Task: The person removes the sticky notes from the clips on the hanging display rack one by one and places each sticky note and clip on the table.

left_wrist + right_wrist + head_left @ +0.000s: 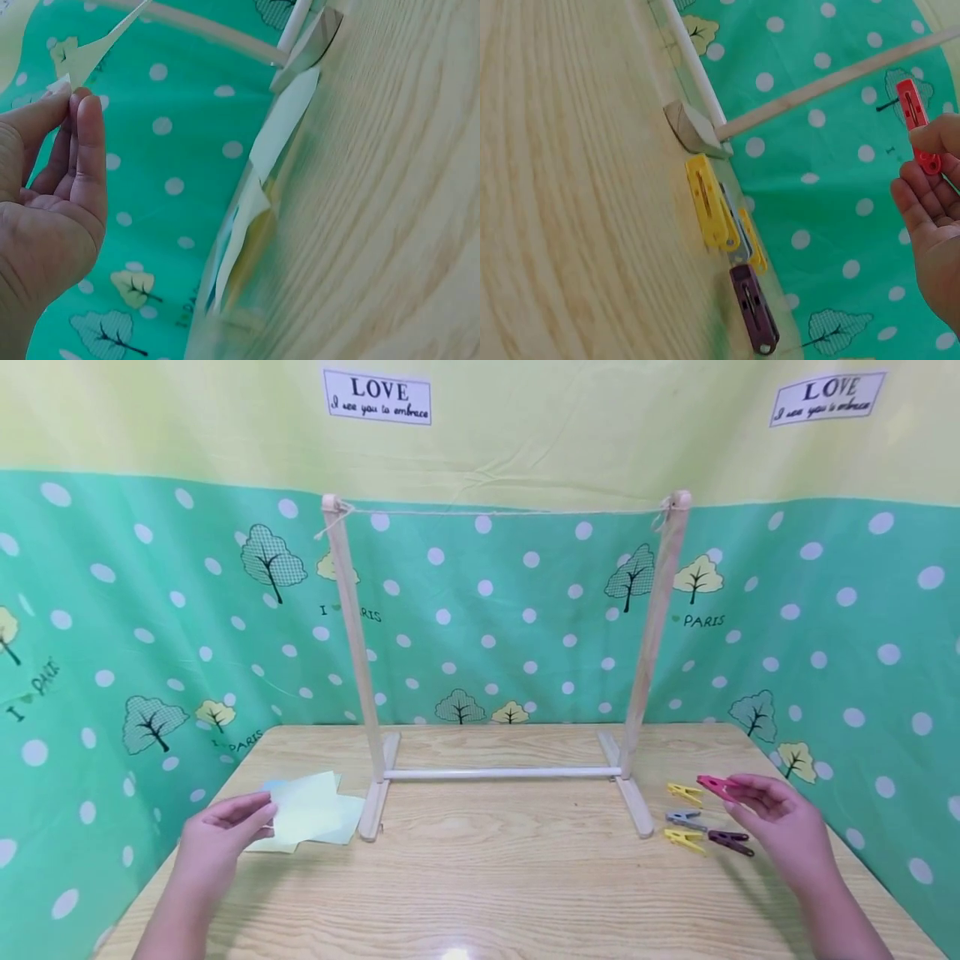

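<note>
My left hand (pixel 225 831) pinches a pale yellow sheet of paper (pixel 306 806) by its edge, between thumb and fingers. In the left wrist view that sheet is lifted off the table, above other loose papers (pixel 281 124). At the right, my right hand (pixel 783 818) holds a red clothespin (pixel 912 109) between thumb and fingers, raised over the table. Below it lie two yellow clothespins (pixel 705 199), a grey clothespin (pixel 684 818) and a dark purple clothespin (pixel 751 304).
A wooden frame (pixel 651 643) with two uprights stands mid-table, between the papers and the clothespins. A thin string (pixel 510 513) is tied across its top, and a white rod (pixel 502 773) joins its feet. A printed curtain (pixel 495 685) hangs behind the wooden table (pixel 510 877).
</note>
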A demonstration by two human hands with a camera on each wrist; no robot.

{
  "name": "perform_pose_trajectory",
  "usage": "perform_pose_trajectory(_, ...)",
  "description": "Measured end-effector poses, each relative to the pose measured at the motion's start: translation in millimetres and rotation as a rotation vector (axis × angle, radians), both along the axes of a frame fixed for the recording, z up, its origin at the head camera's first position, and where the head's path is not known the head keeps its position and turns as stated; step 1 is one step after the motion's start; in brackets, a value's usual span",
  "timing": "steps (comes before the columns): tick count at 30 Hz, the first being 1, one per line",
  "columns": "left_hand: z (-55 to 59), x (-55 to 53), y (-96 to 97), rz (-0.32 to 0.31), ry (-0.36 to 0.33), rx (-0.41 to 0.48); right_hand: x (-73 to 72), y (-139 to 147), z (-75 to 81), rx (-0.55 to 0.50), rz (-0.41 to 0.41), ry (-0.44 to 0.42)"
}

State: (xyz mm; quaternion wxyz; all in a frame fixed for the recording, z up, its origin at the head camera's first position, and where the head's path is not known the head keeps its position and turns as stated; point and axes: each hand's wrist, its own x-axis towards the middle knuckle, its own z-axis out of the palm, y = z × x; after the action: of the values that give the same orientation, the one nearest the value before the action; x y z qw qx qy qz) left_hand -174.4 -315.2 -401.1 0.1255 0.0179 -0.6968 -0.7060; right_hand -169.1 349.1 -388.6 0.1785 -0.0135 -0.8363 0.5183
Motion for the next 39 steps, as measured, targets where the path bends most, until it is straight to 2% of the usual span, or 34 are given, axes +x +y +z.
perform_pose_trajectory(5, -7.7, 8.7, -17.2, -0.027, -0.001, 0.020, 1.0, 14, -8.6, 0.015, 0.031, -0.024)
perform_pose_trajectory(11, -20.5, 15.3, -41.6, -0.036, -0.033, 0.003, 1.9, 32, -17.0, 0.048, 0.026, -0.099)
perform_pose_trajectory(14, -24.6, 18.2, -53.9, -0.045, -0.062, -0.037, 2.1, 41, -21.2, 0.062, 0.023, -0.144)
perform_pose_trajectory(20, -30.9, 24.0, -74.4, -0.081, -0.153, -0.165, -0.1, 58, -33.0, 0.081, -0.042, -0.220)
perform_pose_trajectory(23, -36.0, 24.0, -81.7, -0.085, -0.198, -0.215, -2.5, 67, -39.3, 0.110, -0.060, -0.252)
perform_pose_trajectory(28, -40.1, 20.7, -87.4, -0.085, -0.280, -0.236, -6.2, 77, -47.0, 0.177, -0.075, -0.283)
perform_pose_trajectory(35, -41.9, 14.9, -98.1, -0.070, -0.368, -0.322, -12.5, 82, -54.3, 0.348, -0.110, -0.335)
perform_pose_trajectory(39, -42.7, 10.3, -103.7, -0.066, -0.408, -0.362, -17.3, 86, -60.4, 0.358, -0.099, -0.383)
